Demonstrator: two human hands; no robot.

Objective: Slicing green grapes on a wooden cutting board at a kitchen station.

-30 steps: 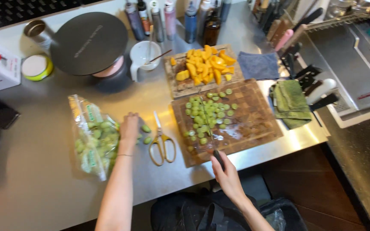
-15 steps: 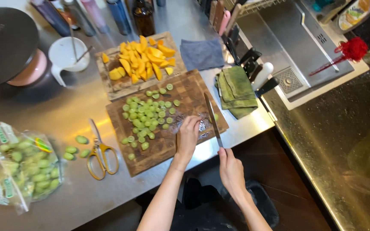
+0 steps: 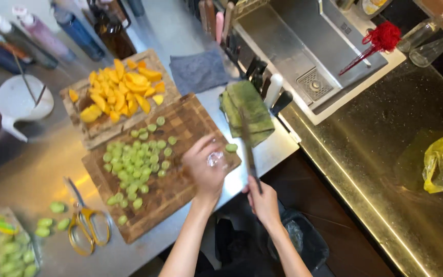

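My right hand [image 3: 263,201] grips the knife [image 3: 247,149] by its handle; left fingers [image 3: 206,166] curl over a small, slippery green fruit [image 3: 230,147] at the board's [image 3: 180,190] three o'clock edge.

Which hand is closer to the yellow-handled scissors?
Left. The left hand rests on the wooden cutting board, nearer the scissors; the right hand holds a knife beyond the board's far edge.

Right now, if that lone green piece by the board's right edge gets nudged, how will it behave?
The green piece looks small and rounded, so it probably rolls easily. It sits near the cutting board edge, so it may drop off. Probably light, perhaps slippery.
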